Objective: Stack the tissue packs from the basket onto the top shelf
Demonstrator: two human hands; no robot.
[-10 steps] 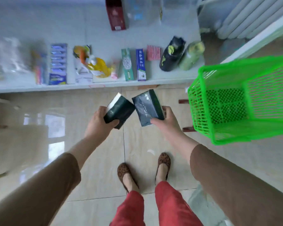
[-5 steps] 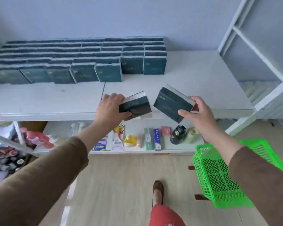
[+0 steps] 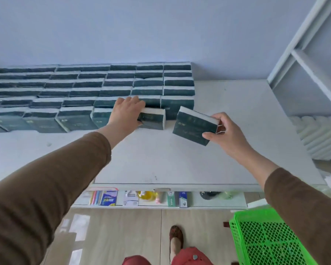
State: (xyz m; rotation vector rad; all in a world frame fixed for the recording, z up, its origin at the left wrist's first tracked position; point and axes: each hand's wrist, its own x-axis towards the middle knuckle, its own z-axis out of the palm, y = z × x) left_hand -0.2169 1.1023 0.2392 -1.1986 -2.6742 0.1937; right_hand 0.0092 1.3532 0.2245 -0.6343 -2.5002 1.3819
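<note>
Dark green tissue packs [image 3: 88, 92] are already stacked across the white top shelf [image 3: 227, 150], upper left of frame. One more pack [image 3: 153, 119] is gripped by the left hand [image 3: 126, 113] at the stack's front; another pack [image 3: 194, 126] is held aloft, pinched by the right hand [image 3: 225, 134]. The green plastic basket [image 3: 266, 240], lower right, appears nearly emptied.

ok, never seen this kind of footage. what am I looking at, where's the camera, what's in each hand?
There is no robot here: a person wears a wide-angle camera on the head, looking forward and down at their own arms. The left hand grips a dark green tissue pack and sets it on the white top shelf, at the front of the stacked packs along the wall. The right hand holds a second pack, tilted, just above the shelf. Below, a lower shelf carries small toiletries, and a green basket sits at bottom right. Feet and red trousers belong to the same person.
</note>
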